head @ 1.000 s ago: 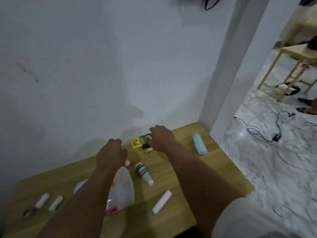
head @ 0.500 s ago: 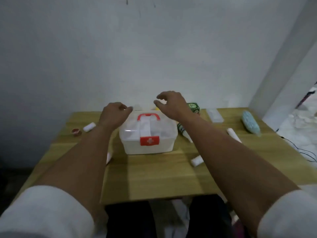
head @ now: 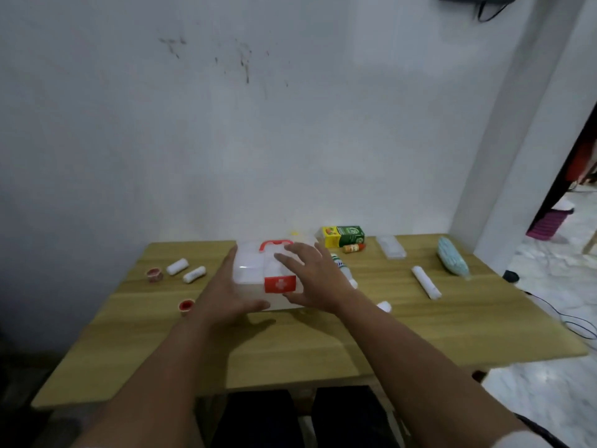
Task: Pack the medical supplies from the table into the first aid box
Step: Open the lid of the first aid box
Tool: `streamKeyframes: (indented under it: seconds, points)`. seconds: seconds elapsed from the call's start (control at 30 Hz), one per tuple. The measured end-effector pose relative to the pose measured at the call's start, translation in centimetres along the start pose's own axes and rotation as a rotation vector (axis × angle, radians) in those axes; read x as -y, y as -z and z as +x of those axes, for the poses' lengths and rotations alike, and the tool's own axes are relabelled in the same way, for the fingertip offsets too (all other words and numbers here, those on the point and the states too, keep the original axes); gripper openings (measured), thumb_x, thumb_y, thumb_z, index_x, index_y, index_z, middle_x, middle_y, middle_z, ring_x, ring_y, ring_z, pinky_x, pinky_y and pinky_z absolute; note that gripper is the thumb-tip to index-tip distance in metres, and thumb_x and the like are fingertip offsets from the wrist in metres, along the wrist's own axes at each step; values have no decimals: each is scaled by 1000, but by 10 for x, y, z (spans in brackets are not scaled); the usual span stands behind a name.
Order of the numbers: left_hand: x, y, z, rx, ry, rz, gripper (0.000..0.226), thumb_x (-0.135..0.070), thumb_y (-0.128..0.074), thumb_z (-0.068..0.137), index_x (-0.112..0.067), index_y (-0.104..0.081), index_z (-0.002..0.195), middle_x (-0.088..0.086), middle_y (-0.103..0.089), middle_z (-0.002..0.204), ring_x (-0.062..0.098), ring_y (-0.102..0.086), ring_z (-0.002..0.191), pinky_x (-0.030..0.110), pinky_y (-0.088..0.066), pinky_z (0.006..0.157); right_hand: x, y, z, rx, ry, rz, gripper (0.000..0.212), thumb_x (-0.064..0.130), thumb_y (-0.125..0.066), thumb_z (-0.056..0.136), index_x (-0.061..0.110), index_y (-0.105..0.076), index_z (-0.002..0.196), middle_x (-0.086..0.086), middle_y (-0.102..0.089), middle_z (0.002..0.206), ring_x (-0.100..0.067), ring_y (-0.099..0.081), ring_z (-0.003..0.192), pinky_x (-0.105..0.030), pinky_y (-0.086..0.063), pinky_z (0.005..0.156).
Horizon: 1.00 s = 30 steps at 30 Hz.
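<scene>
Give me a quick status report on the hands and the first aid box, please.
Left hand and right hand open, flat against first aid box. Lid shut, red latch down. Supplies lie on table; nothing blocking.

Both hands, left [head: 226,294] and right [head: 315,281], extended forward, fingers straight.
</scene>
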<state>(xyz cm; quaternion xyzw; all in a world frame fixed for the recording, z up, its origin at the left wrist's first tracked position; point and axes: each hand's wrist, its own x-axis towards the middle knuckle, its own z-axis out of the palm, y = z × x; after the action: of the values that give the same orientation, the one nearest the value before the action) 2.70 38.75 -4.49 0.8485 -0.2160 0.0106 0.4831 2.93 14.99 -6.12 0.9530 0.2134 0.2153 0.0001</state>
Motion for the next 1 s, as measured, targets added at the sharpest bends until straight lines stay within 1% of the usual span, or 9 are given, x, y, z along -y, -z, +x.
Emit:
streamKeyframes:
  seconds: [0.17, 0.23, 0.37, 0.5, 0.57, 0.7, 0.83, 0.9, 1.0]
  points:
    - [12, -9, 1, -85, -73, -31, 110, -42, -93, 60, -75, -14, 129, -51, -38, 122, -10, -48, 115, 15, -45, 83, -8, -10, -6, -105, 54, 20, 79, 59, -65, 84, 25, -45, 152, -9, -48, 155, -31, -41, 146, -64, -28, 118]
    - [17, -16, 4, -138, -76, -30, 111, -44, -93, 60, -75, -12, 130, -49, -38, 124, -5, -48, 117, 20, -47, 87, -10, -12, -6, -162, 73, 43, 67, 50, -60, 88, 23, -52, 149, -10, -52, 152, -31, -44, 145, -63, -31, 116]
    - [27, -28, 10, -198, -71, -36, 117, -52, -92, 58, -66, -10, 141, -43, -35, 129, 0, -44, 123, 17, -45, 84, -22, -12, -2, -251, 144, 30, 47, 35, -58, 96, 20, -63, 140, -11, -61, 143, -32, -55, 134, -58, -40, 112]
    - [37, -32, 21, -247, -21, -46, 119, -63, -88, 56, -56, -14, 150, -23, -47, 142, 9, -50, 126, 39, -54, 93, -32, -6, 7, -329, 193, 122, 32, 29, -65, 98, 15, -73, 127, -10, -69, 131, -30, -65, 120, -48, -50, 99]
    - [38, -34, 24, -259, 8, -28, 115, -65, -85, 58, -58, -15, 148, -24, -50, 138, 8, -53, 122, 41, -55, 92, -36, 0, 12, -328, 186, 180, 31, 29, -63, 100, 14, -74, 125, -8, -71, 128, -28, -67, 118, -46, -52, 96]
    - [39, -37, 24, -261, 10, -15, 110, -62, -85, 58, -53, -24, 148, -32, -49, 125, 3, -53, 116, 31, -51, 86, -43, 27, 30, -281, 99, 340, 30, 26, -63, 100, 12, -74, 124, -3, -75, 121, -20, -69, 113, -39, -54, 96]
    - [35, -38, 23, -270, 1, 15, 99, -58, -86, 57, -56, -33, 140, -35, -51, 123, -2, -52, 115, 31, -50, 88, -50, 61, 60, -162, -117, 580, 19, 25, -66, 101, 18, -75, 116, 6, -76, 104, -8, -70, 98, -23, -53, 89]
    - [32, -37, 21, -271, -6, 23, 95, -56, -87, 58, -63, -32, 135, -38, -52, 120, -4, -51, 114, 31, -49, 88, -58, 71, 82, -138, -219, 665, 16, 29, -66, 100, 19, -76, 107, 4, -77, 97, -10, -72, 94, -25, -54, 86]
    - [29, -35, 19, -269, 4, 41, 95, -56, -86, 58, -60, -34, 137, -34, -56, 124, -2, -53, 115, 34, -52, 89, -73, 73, 115, -165, -375, 653, 26, 41, -67, 97, 18, -77, 94, 4, -72, 78, -13, -65, 76, -32, -48, 72]
